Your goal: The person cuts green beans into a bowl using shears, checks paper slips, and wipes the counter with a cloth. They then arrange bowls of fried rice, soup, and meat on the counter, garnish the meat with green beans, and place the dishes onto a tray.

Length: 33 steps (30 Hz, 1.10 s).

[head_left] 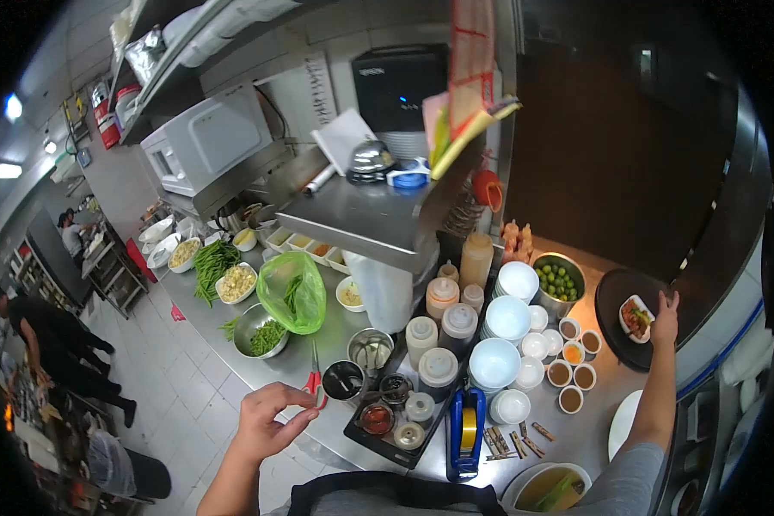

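Observation:
My left hand (271, 420) is closed, thumb and index finger at the handles of red-handled scissors (317, 385), whose blades point away from me. Just right of them stands a dark-filled metal container (344, 379). At the far right, my right hand (664, 322) reaches out with its visible fingers stretched and apart. It is beside a small white dish of food (635, 318), which sits on a round dark tray (609, 301); whether the hand touches the dish is hard to tell.
Stacked white bowls (495, 363), sauce cups (571, 398), squeeze bottles (439, 368) and a blue tape dispenser (466, 434) crowd the counter. A green bag (292, 292) and a bowl of cut greens (261, 332) stand left. A metal shelf (361, 211) overhangs. Another person (56, 335) stands far left.

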Motion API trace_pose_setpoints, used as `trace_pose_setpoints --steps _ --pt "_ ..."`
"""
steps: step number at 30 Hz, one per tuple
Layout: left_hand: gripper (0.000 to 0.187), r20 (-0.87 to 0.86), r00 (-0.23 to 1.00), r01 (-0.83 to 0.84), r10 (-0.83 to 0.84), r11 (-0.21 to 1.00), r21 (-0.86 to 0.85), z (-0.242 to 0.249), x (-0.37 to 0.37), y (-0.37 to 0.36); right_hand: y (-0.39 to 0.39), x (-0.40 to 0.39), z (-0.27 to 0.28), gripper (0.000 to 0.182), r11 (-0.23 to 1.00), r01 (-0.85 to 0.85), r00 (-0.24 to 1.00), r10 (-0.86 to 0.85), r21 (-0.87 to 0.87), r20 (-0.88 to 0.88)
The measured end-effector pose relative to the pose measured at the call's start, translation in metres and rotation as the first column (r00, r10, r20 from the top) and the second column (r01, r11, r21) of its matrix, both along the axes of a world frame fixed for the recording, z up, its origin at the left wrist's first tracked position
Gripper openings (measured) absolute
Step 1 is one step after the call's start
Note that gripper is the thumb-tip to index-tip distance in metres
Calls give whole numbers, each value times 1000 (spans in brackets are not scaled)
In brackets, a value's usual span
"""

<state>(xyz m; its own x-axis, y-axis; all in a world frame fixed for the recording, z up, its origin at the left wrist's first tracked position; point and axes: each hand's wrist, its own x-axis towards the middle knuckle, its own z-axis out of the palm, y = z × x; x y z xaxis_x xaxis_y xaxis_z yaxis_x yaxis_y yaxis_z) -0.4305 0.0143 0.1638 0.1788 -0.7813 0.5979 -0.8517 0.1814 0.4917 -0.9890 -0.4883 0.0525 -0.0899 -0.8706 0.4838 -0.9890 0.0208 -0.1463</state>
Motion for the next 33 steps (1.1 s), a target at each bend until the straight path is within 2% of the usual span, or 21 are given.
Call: trace_pose_setpoints --steps 2,4,5,6,8,9,10,13,14,15,16,17,18,20,21,23,25,27,29,31,33 --pt "14 -41 998 -50 49 998 -26 -4 13 16 34 10 49 54 997 32 999 -33 -64 -17" --pt "12 -107 984 -137 142 989 50 -17 26 37 49 7 79 55 924 -159 987 150 -348 -51" --pt "16 -128 983 -131 135 991 35 -35 46 46 60 9 94 55 913 -173 981 193 -369 15" --pt "22 -154 979 -128 131 991 28 -59 66 52 69 15 108 50 894 -200 980 186 -400 -76" --pt "41 -378 901 -194 212 977 85 -78 86 47 103 55 140 35 873 -247 968 209 -420 -135" --pt "54 -420 902 -90 101 995 45 -93 99 45 121 82 154 29 826 -319 946 247 -465 -210" --pt "53 -424 890 -153 167 986 68 -114 110 45 158 125 172 25 859 -351 932 359 -372 -49" --pt "46 -455 838 -229 303 950 210 -189 143 50 253 236 193 18 773 -615 770 632 -158 93" --pt "41 -415 855 -245 311 947 206 -206 151 49 273 267 189 18 692 -720 678 716 -43 164" --pt "36 -374 871 -261 318 945 196 -220 158 46 299 304 189 18 538 -842 536 824 42 182" --pt "31 -332 886 -277 324 944 181 -232 166 41 316 338 182 19 410 -900 435 834 145 339" --pt "26 -281 906 -277 315 946 167 -243 175 35 328 374 176 18 259 -933 342 856 249 389" --pt "22 -228 924 -277 307 949 151 -252 185 29 337 411 166 13 131 -951 217 928 279 303" --pt "15 -102 959 -258 264 964 68 -259 200 16 341 486 129 15 53 -968 124 950 244 287" --pt "14 -96 963 -245 252 966 82 -262 203 13 332 524 109 18 76 -956 131 975 285 181" --pt "13 -59 969 -236 241 968 81 -266 204 10 310 595 80 21 285 -890 320 946 357 44" --pt "15 -8 973 -231 232 971 57 -267 204 9 273 660 57 21 476 -766 522 853 432 -12" --pt "18 30 973 -232 231 972 44 -267 205 10 220 700 20 21 610 -690 683 727 390 70" --pt "19 28 976 -218 217 975 43 -268 209 9 153 730 -22 22 615 -655 659 749 439 -67" --pt "19 25 979 -204 203 977 56 -262 208 12 129 739 -35 22 712 -558 800 598 426 49" --pt "19 27 980 -197 196 978 68 -261 210 11 117 738 -38 26 692 -552 808 581 465 95"
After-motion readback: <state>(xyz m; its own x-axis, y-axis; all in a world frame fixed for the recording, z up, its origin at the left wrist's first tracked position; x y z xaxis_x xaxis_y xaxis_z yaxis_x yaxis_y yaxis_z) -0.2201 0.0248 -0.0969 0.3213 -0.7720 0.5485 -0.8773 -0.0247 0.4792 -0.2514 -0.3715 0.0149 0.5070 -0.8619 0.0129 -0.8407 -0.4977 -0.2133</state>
